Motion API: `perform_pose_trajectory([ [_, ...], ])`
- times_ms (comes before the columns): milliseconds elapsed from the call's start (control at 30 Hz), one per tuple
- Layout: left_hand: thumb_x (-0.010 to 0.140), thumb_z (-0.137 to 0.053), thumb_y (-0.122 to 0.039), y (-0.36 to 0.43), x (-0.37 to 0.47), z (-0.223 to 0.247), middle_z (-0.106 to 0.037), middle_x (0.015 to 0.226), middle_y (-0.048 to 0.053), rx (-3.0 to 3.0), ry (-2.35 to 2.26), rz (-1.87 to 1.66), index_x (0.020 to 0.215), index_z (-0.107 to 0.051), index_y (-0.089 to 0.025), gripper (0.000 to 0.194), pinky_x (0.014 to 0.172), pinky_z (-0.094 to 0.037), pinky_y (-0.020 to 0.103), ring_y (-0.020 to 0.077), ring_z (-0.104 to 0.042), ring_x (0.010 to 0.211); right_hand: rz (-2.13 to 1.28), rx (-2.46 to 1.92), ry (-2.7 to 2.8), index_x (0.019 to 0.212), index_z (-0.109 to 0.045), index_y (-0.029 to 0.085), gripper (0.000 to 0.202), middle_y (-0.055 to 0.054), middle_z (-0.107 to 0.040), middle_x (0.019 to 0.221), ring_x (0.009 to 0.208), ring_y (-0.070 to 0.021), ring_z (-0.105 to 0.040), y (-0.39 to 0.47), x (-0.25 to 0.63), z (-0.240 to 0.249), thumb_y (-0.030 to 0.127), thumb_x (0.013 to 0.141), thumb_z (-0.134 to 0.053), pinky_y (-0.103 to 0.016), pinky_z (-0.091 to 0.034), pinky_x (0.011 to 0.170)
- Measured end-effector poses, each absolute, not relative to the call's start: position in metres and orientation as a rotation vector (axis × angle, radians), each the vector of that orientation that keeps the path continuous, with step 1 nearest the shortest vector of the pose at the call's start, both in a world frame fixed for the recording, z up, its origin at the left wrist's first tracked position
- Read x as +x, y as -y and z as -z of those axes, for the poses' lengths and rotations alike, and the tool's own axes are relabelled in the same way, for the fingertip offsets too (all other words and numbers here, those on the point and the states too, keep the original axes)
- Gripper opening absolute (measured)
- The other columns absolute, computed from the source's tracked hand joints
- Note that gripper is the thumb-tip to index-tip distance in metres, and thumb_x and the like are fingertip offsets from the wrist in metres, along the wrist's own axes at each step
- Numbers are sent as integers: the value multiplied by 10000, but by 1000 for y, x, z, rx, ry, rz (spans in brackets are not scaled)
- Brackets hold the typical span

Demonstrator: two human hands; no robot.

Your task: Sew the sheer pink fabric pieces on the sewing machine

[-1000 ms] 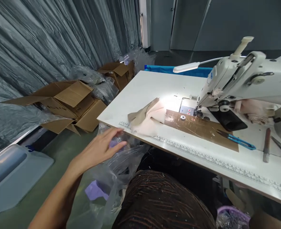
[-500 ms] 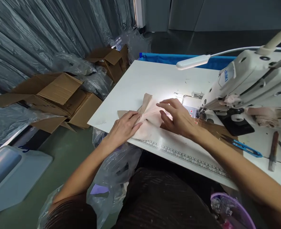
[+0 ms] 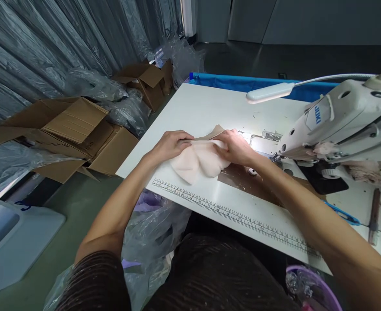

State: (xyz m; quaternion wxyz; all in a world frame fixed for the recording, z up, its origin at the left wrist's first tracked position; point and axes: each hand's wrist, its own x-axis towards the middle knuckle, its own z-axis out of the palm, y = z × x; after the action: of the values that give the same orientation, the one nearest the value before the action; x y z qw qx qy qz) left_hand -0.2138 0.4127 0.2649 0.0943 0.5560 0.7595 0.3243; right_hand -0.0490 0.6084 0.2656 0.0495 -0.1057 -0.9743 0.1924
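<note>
A pale pink piece of fabric point(image 3: 199, 162) with a beige side lies partly lifted on the white sewing table point(image 3: 177, 103). At its left end my left hand point(image 3: 173, 144) pinches the upper edge between thumb and fingers. My right hand point(image 3: 234, 146) grips the same edge at the right, close to the lit needle area. Between the hands the edge runs almost straight, and the lower part spreads toward me in two rounded lobes. To the right stands a white sewing machine point(image 3: 342, 116), its presser foot partly behind my right hand.
A printed ruler point(image 3: 226, 211) runs along the table's front edge. Blue thread snips point(image 3: 342, 214) and a brown-handled tool point(image 3: 374, 216) lie at the right. A lamp point(image 3: 270, 93) hangs over the table. Cardboard boxes point(image 3: 80, 125) stand on the floor at left; a purple-rimmed bin point(image 3: 320, 280) is below.
The bunched fabric is now spread out, its upper edge stretched between both hands. My right hand has closed from open fingers onto the fabric; my left hand has moved up slightly.
</note>
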Motion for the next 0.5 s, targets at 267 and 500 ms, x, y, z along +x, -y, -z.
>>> perform_pose_trajectory([
  [267, 926, -553, -313, -431, -228, -269, -421, 1544, 126, 2127, -2327, -602, 1446, -458, -199, 541, 1154, -376, 507, 290, -401, 1424, -771, -501, 2938, 824, -557, 186, 173, -87, -595, 782, 724, -234, -530, -628, -61, -268, 342, 888, -518, -339, -410, 617],
  [500, 880, -558, -212, -420, -194, -273, -537, 1384, 179, 2457, -2484, -475, 1332, -537, -174, 454, 945, -444, 532, 334, -529, 1185, -933, -502, 2928, 859, -588, 217, 209, -77, -606, 790, 737, -244, -559, -634, -58, -270, 425, 868, -575, -358, -445, 648],
])
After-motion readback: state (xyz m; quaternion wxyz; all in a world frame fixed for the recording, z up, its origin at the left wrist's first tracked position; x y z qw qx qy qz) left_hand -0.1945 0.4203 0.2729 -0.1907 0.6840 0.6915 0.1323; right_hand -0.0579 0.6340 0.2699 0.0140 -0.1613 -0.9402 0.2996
